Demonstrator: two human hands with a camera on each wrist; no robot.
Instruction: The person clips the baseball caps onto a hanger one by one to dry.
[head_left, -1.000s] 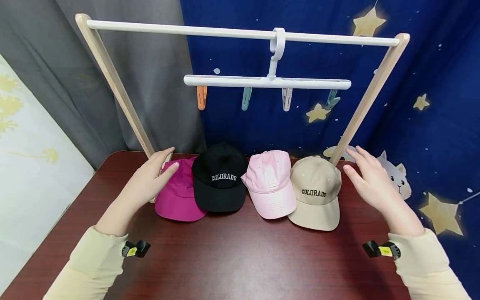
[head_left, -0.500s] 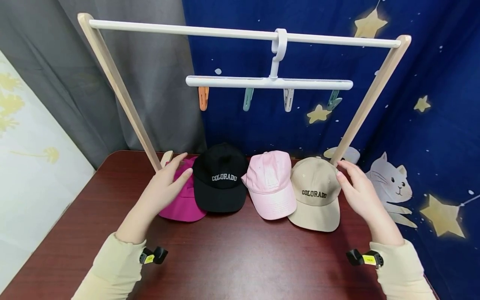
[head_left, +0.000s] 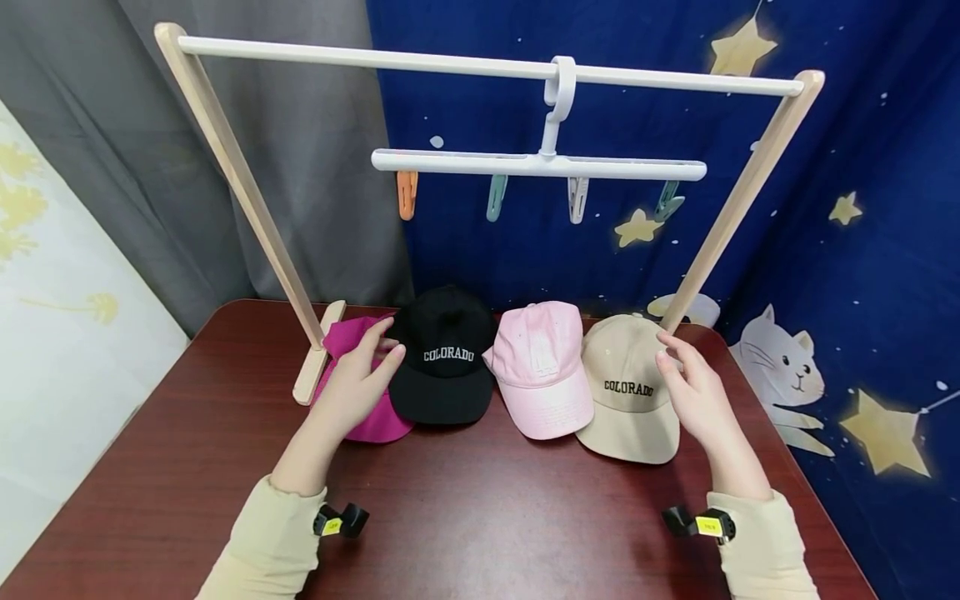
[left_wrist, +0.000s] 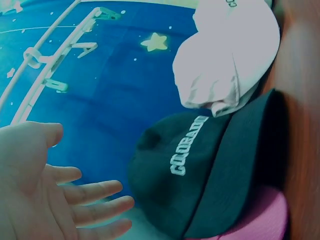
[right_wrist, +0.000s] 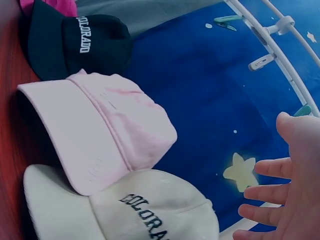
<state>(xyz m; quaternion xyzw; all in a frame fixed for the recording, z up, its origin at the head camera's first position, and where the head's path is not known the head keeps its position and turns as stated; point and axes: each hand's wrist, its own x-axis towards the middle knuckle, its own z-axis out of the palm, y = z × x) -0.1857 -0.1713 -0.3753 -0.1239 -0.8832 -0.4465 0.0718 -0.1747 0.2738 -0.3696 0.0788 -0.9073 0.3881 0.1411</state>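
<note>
Four caps would exceed the count, so several caps lie in a row at the back of the table. From the left in the head view come a magenta cap (head_left: 382, 417), a black cap (head_left: 442, 383) lettered COLORADO, a pale pink cap (head_left: 542, 367) and a beige cap (head_left: 630, 392), also lettered. My left hand (head_left: 356, 387) hovers over the magenta cap, hiding part of it, its fingers spread in the left wrist view. Beside the beige cap is my right hand (head_left: 697, 392), fingers extended and holding nothing in the right wrist view.
Above the caps stands a wooden rack with a white rail (head_left: 450, 62). From it hangs a white hanger bar (head_left: 487, 162) with an orange clip (head_left: 407, 196) and several others. The rack's left foot (head_left: 309, 375) rests on the table (head_left: 480, 517).
Both hands have moved inward: the left one to the right across the magenta cap, the right one leftward to the beige cap. The caps have not moved.
</note>
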